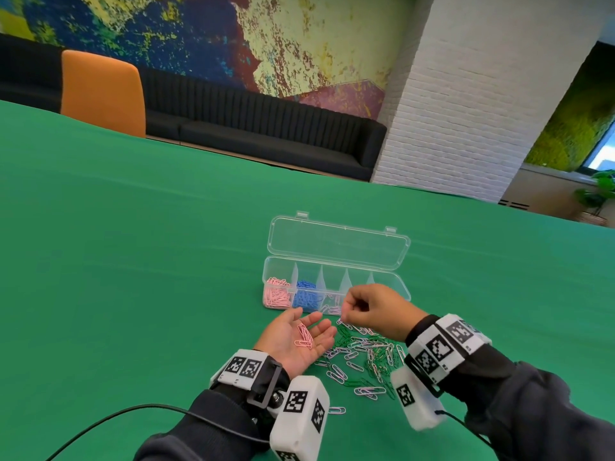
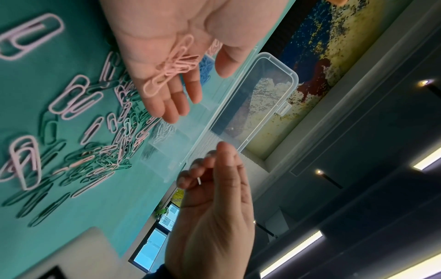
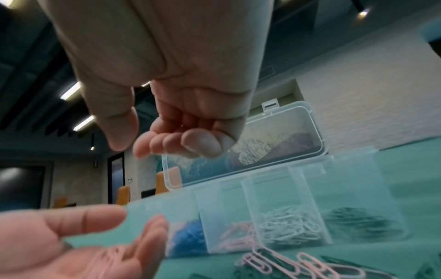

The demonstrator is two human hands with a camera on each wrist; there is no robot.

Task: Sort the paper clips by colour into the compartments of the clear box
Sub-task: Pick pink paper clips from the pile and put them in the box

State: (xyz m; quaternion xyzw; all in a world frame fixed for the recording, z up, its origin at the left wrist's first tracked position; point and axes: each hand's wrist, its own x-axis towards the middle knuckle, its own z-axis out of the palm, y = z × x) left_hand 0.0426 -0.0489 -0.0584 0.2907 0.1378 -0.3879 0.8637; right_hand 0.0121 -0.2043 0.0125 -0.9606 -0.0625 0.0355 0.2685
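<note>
The clear box [image 1: 392, 277] stands on the green table with its lid open. Pink clips [image 1: 276, 292] fill its left compartment and blue clips [image 1: 306, 294] the one beside it. In the right wrist view, compartments further right hold pale clips [image 3: 288, 222] and dark green clips [image 3: 353, 220]. My left hand [image 1: 286, 331] lies palm up before the box, with several pink clips [image 1: 304, 337] [image 2: 171, 66] resting on it. My right hand [image 1: 366, 306] hovers over the box's near edge with its fingers [image 2: 210, 169] curled. A pale sliver of a clip shows between them. A mixed pile of loose clips [image 1: 366, 357] lies under it.
One stray clip [image 1: 336, 410] lies near my left wrist. A black cable [image 1: 133, 414] trails left from that wrist. Green cloth stretches wide to the left and behind the box. An orange chair [image 1: 103, 91] and a black sofa [image 1: 266, 134] stand beyond the table's far edge.
</note>
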